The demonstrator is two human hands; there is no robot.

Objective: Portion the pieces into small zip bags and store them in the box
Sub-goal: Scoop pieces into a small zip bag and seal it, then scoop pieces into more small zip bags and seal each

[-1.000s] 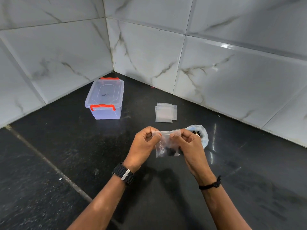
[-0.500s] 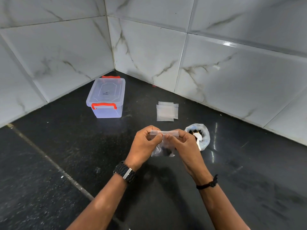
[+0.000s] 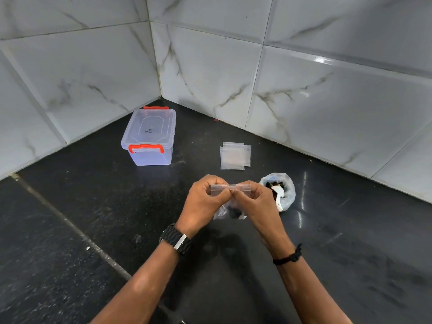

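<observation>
Surface: black speckled floor (image 3: pixel 70 230) meeting white marble-look wall tiles (image 3: pixel 210 73) in a corner
Left hand (image 3: pixel 203 202): I see it pinching the top strip of the zip bag (image 3: pixel 230 208), thumb and fingers curled on it
Right hand (image 3: pixel 254 202): pinching the same strip, its fingertips touching the left hand's
Zip bag: hangs between my two hands, dark pieces (image 3: pixel 233 212) sagging at its bottom
Box (image 3: pixel 149 136): well beyond the left hand, lid on, orange latch facing me
Empty bags (image 3: pixel 235 156): stacked flat just beyond both hands
Supply bag (image 3: pixel 279 191): just beside the right hand, open, white scoop inside
Step, as I judge it: pressing the seal closed
Risk: part of the strip may stay unsealed, since both pinches sit mid-strip; pieces could then spill on the way to the box, whose lid must come off first
</observation>
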